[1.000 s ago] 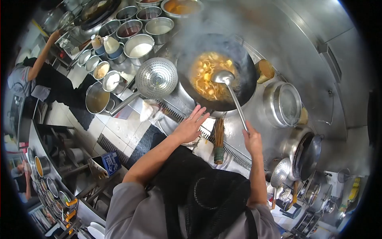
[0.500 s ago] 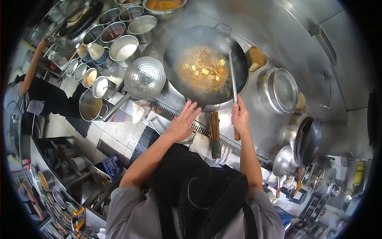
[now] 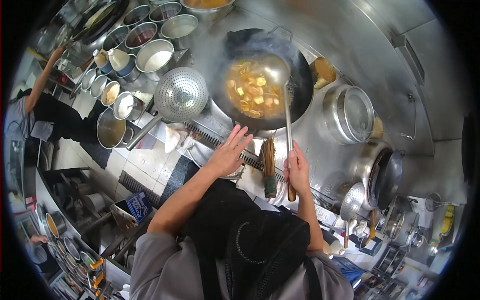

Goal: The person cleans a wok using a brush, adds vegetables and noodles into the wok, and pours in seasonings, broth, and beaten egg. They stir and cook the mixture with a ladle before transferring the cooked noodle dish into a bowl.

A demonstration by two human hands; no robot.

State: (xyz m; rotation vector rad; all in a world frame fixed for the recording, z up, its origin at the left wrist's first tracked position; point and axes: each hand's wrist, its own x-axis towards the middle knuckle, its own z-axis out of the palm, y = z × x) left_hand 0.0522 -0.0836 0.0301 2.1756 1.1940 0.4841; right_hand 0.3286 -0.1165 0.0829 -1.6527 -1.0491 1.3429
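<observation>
My right hand (image 3: pixel 297 170) is closed round the long handle of a ladle (image 3: pixel 276 70), whose bowl rests in the food in a black wok (image 3: pixel 300 107). In the wok is a steaming orange-brown soup (image 3: pixel 252 92) with pale cubes and noodle-like strips. My left hand (image 3: pixel 229 154) lies with its fingers stretched out near the wok's front edge, holding nothing that I can see. Whether it touches the wok's rim is unclear. A bamboo brush (image 3: pixel 269 170) lies between my two hands. Left of the wok rests a large perforated strainer (image 3: pixel 181 95).
Metal pots of seasonings and liquids stand at the left, including one with white contents (image 3: pixel 155 60). A lidded steel pot (image 3: pixel 355 115) and a smaller strainer (image 3: pixel 353 202) are on the right. Another person's arm (image 3: pixel 42 75) reaches over a second wok at far left.
My right hand has drawn back toward me with the ladle. The ladle's bowl has moved from the wok's far right side down into the soup. My left hand is nearly still.
</observation>
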